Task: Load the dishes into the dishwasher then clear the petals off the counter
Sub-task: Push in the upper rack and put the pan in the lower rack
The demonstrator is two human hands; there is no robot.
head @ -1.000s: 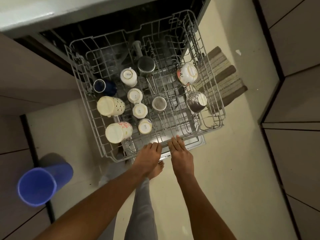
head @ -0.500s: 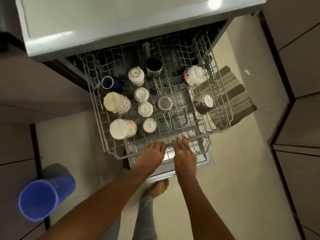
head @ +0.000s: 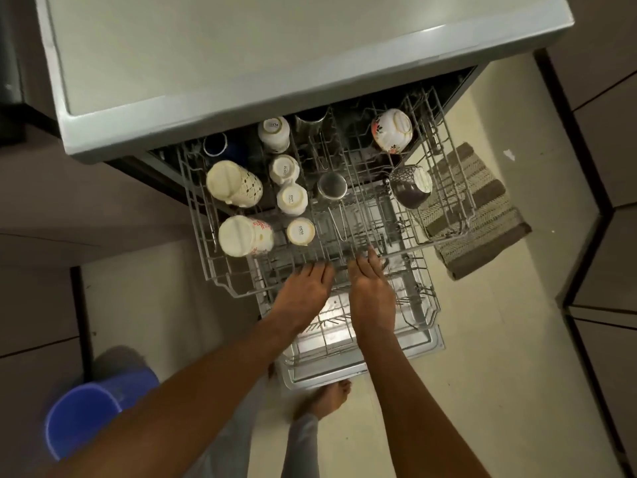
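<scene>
At the near rim of the upper rack (head: 220,270), both hands lie palm-down side by side: the left hand (head: 303,294) and right hand (head: 372,294) have straight fingers held close together, tips resting on the front wire — pressing, as far as I can tell, not curled round it. Below them the lower rack (head: 424,305) and open door (head: 362,370) stick out over the floor, with a bare foot (head: 325,400) just beside the door's edge.

The dishes are in the upper rack: two big mugs (head: 234,184) on the left, a column of small white cups (head: 292,199), a steel cup (head: 331,185), and two bowls (head: 391,131) tilted on the right.

The risks, as I judge them: a hard or uneven shove could skew the rack on its rails, or knock the leaning bowls and mugs against each other. The farthest cups sit close beneath the counter (head: 275,63) — anything standing too tall may catch. Stepping forward could bang the foot on the door.
</scene>
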